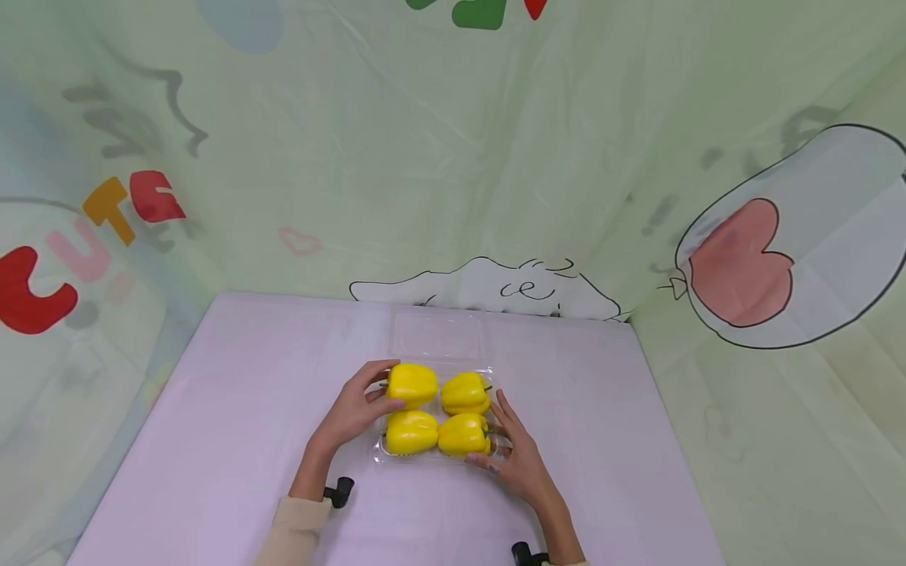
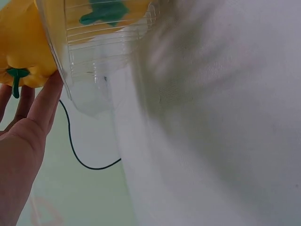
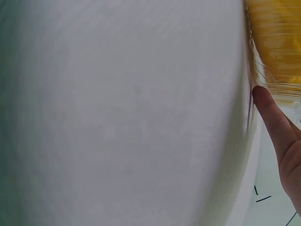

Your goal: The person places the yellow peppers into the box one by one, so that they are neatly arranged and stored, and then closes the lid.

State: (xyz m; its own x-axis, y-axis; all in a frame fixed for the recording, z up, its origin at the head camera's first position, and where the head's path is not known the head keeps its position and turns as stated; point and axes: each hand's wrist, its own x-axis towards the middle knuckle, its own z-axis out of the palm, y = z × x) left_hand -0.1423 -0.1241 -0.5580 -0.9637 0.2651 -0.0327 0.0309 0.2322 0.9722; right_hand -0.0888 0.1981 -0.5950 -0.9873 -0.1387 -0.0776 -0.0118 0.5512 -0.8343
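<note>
A clear plastic clamshell box [image 1: 380, 457] lies on the table, its lid [image 1: 439, 334] folded back behind it. Several yellow bell peppers are at the box. My left hand [image 1: 354, 409] holds the far-left bell pepper [image 1: 413, 384], thumb at its near side and fingers behind; the left wrist view shows this bell pepper [image 2: 26, 44] above the box's rim. Nearer me on the left lies another bell pepper [image 1: 412, 432]. My right hand [image 1: 522, 456] grips the box's near right corner beside a bell pepper [image 1: 463, 434], its thumb [image 3: 270, 110] against the plastic. Farther back is another bell pepper [image 1: 465, 392].
A pale lilac cloth covers the table [image 1: 587, 409]. Printed fabric [image 1: 425, 173] hangs behind it and along both sides. Black wrist mounts [image 1: 341, 493] sit on both wrists. A thin dark line [image 2: 80, 160] curves across the background in the left wrist view.
</note>
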